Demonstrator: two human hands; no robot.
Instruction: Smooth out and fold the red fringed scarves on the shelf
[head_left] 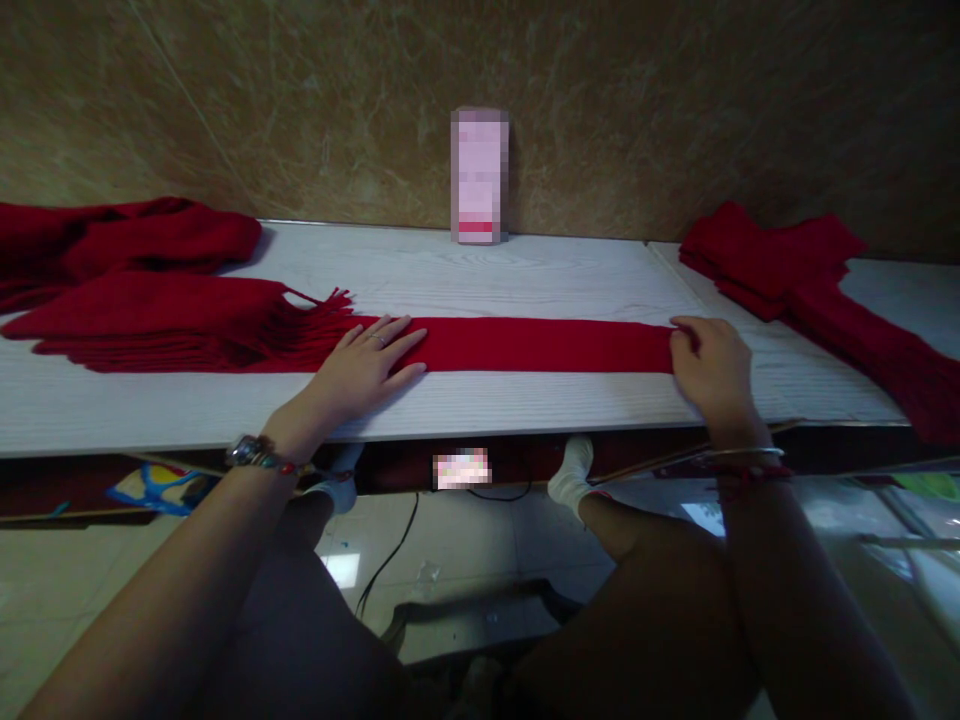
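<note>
Brown marbled wall rises behind a long white worktop, with tiled floor showing below its front edge. Along the worktop lies a flat red cloth strip, stretched between the two hands. The left hand rests open upon it, palm down and fingers spread, near its left part. At the strip's right end is the right hand, its fingers curled at the edge; whether they pinch the cloth I cannot tell.

Left of the left hand, a stack of fringed red cloth covers the strip's line, its fringe reaching that hand; where strip and stack part is hidden. Behind the stack sits a red bundle, and beyond the right hand a folded red cloth trails over the front edge. Behind the strip's middle, clear of both hands, an upright pinkish object, blurred out, stands against the wall. A ring circles one left finger.
</note>
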